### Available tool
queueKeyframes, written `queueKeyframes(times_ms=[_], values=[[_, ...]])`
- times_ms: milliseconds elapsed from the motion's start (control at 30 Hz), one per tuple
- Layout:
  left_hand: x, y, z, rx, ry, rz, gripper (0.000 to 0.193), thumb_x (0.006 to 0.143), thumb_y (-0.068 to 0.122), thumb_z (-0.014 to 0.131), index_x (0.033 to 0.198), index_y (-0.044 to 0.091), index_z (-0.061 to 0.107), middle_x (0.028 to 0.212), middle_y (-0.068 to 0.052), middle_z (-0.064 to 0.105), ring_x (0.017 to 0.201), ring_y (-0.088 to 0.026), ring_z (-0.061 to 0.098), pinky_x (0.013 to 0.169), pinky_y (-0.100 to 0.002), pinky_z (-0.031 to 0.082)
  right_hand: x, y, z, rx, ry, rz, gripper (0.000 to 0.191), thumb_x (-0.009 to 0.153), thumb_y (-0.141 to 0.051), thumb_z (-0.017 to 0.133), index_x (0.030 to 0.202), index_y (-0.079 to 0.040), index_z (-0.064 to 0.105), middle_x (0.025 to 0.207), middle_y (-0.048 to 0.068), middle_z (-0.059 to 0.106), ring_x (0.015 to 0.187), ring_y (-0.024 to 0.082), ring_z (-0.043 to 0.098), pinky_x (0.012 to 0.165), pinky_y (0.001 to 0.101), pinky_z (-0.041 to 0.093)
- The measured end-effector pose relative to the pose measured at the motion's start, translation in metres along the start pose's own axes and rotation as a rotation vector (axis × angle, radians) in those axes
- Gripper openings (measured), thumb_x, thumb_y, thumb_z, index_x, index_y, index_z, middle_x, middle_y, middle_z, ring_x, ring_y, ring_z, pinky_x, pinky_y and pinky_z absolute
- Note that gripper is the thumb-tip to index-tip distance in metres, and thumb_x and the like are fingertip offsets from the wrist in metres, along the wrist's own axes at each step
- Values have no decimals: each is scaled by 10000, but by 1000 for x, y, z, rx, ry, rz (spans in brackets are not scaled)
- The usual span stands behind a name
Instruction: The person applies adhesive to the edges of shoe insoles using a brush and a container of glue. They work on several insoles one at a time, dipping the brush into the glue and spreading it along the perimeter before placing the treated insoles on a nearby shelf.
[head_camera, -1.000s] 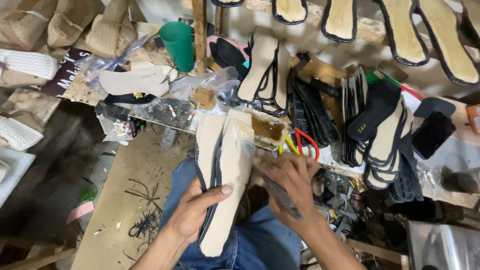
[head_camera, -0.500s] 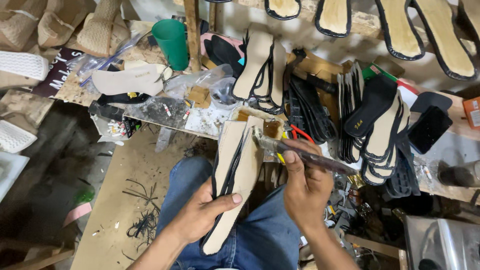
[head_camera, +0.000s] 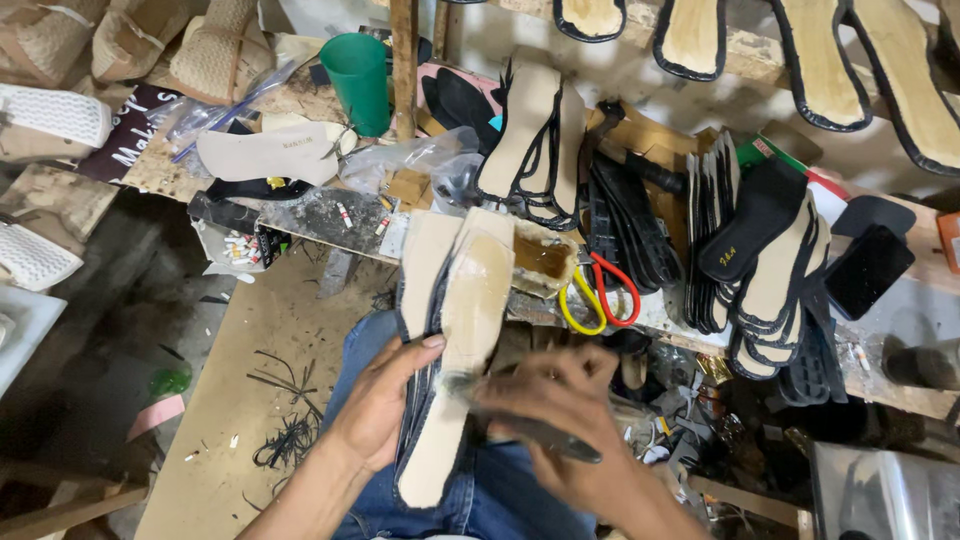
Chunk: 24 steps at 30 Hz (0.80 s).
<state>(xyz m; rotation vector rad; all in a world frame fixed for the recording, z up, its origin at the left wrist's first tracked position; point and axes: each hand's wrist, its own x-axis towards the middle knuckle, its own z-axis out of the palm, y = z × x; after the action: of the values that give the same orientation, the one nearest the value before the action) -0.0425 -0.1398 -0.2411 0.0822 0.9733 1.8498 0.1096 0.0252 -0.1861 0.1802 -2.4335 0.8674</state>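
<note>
Left hand (head_camera: 385, 405) wrapped around a stack of beige soles (head_camera: 462, 330) from their left edge, thumb laid across the top sole near its waist, fingers hidden underneath. Stack held lengthwise over the lap in blue jeans (head_camera: 490, 500), heel end low and close to the body, toe end reaching up to the worktop (head_camera: 330, 215) edge. Black edging visible between the layered soles.

Right hand (head_camera: 565, 420) just right of the stack, blurred, closed around a thin dark tool (head_camera: 530, 430). Tool tip touching the top sole's right edge about level with the left thumb; kind of tool not clear from the blur.

Just past the toe end, an open tin of amber glue (head_camera: 545, 258). Beside that, scissors with red and yellow handles (head_camera: 600, 295) lying on the worktop. Farther back, a green cup (head_camera: 358, 75) next to a wooden post (head_camera: 403, 60). More black-rimmed soles (head_camera: 770, 260) piled to the right, others leaning upright behind the glue. Scraps of black trim (head_camera: 290, 430) on the board below left.
</note>
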Motion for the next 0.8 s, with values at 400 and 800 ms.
queueKeyframes(times_ms=[400, 800], values=[[0, 1, 11, -38, 126, 12, 318, 901, 159, 602, 1190, 32, 640, 1029, -126, 745, 867, -211, 741, 767, -360, 615, 14, 13, 0, -411, 203, 88, 328, 771, -65, 687, 1091, -92, 751, 1060, 73, 731, 969, 283, 578, 895, 447, 317], [-4, 2, 18, -15, 51, -70, 318, 903, 146, 585, 1194, 29, 641, 985, -132, 761, 823, -232, 746, 732, -374, 615, 36, 23, -25, -237, 237, 151, 228, 950, -43, 690, 1172, -88, 712, 1066, 55, 718, 1011, 268, 575, 932, 386, 425]])
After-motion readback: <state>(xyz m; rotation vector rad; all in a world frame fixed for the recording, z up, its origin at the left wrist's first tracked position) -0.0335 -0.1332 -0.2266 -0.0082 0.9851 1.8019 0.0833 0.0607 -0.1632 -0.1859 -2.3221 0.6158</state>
